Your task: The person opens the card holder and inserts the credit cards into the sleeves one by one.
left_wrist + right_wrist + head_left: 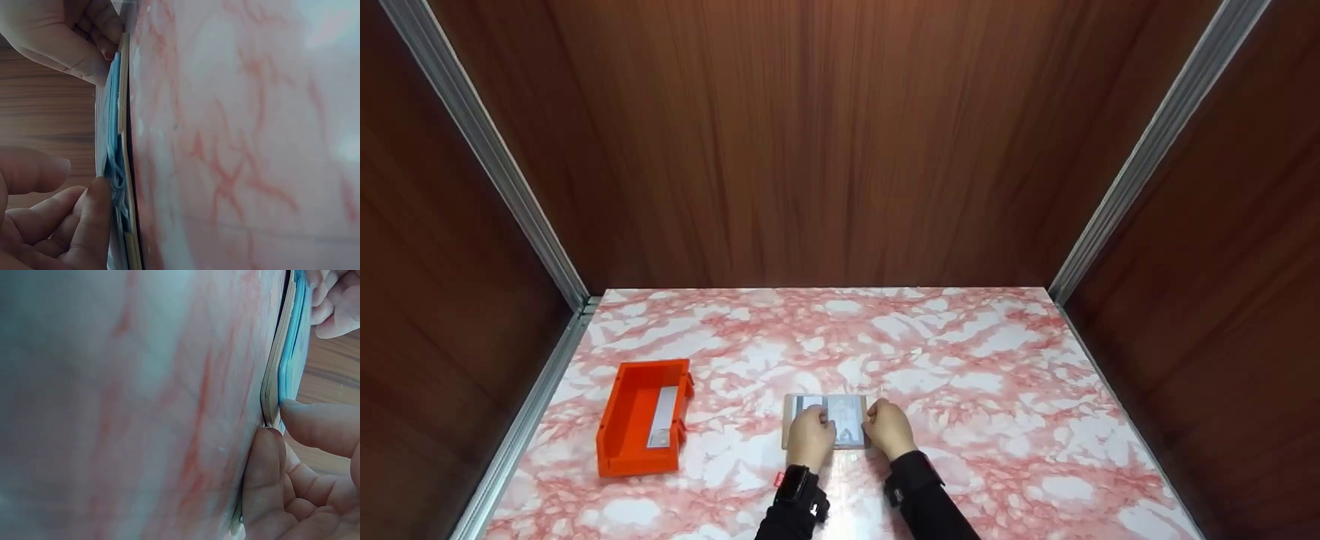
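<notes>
A thin tan wooden board point(788, 411) lies on the table before me, with a flat grey-white sheet point(847, 414) on top. Edge-on in the left wrist view, light-blue layers point(114, 93) sit over the board and look crumpled midway along. My left hand point(810, 435) is over the left part of the sheet; its index fingertip touches the stack's edge, its thumb stands apart. At the right end, my right hand point(889, 429) pinches the corner of the board, thumb against the blue layers point(288, 365) and index finger at the wooden edge.
An orange open-fronted bin point(619, 420) stands on the left of the marbled pink-and-white table point(960, 360), a whitish strip point(664, 412) inside it against the right wall. Dark wood-grain panels point(840, 150) enclose the back and sides. A small red thing point(779, 478) shows beside the left wrist.
</notes>
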Demonstrator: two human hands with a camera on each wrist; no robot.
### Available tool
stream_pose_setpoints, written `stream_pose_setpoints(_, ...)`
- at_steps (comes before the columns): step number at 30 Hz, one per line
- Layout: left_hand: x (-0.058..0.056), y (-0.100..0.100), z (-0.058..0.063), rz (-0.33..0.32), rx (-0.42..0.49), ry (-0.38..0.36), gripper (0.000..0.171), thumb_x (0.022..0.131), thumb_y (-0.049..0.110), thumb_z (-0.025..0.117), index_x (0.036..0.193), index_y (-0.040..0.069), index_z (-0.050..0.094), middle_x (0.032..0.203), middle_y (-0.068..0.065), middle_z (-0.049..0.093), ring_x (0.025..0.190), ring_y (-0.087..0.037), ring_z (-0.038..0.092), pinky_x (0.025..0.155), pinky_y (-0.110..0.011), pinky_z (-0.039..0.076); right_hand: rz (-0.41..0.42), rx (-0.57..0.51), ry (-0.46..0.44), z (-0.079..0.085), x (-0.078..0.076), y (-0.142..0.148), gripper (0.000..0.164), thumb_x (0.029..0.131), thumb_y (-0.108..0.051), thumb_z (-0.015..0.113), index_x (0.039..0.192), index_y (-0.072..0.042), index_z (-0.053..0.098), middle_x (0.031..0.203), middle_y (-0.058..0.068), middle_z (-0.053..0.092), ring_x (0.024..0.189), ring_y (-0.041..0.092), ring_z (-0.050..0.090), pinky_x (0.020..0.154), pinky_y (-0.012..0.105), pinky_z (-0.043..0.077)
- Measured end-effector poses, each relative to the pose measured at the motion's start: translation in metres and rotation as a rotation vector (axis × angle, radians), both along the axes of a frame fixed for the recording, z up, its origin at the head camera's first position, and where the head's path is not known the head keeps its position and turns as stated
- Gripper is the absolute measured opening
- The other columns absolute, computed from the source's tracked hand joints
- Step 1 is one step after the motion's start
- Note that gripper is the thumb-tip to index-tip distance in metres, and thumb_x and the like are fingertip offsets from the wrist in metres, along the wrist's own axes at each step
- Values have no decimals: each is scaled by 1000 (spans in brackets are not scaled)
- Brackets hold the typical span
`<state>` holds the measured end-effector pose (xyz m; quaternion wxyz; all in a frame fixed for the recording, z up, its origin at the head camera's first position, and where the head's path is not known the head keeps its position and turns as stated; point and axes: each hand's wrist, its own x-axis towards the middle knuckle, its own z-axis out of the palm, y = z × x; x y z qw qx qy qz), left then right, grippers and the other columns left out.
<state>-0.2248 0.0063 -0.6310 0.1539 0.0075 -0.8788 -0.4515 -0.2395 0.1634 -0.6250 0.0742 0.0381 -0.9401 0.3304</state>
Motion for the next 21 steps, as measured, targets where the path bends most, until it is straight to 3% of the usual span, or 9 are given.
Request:
stream_pose_setpoints(6,-1,-7,3,12,21,2,19,77,-2,71,96,-5,70,83,-11,68,79,-28,67,76,-43,54,7,6,7,-1,0,1,15,75,1,71,84,0,59,68,2,56,62,22,54,62,39,48)
stream_pose_setpoints(17,-5,-41,7,93,8,34,15,78,-4,71,93,-5,69,81,-12,65,78,-32,63,76,-47,51,12,6,14,0,1,0,14,75,1,69,84,1,59,68,2,55,62,21,53,63,38,47)
stream_pose_setpoints(21,-6,-51,5,117,13,6,18,78,-1,70,96,-5,70,83,-12,65,80,-32,63,78,-47,51,2,11,11,-2,0,0,14,75,1,69,84,0,59,68,2,54,62,21,53,63,38,47)
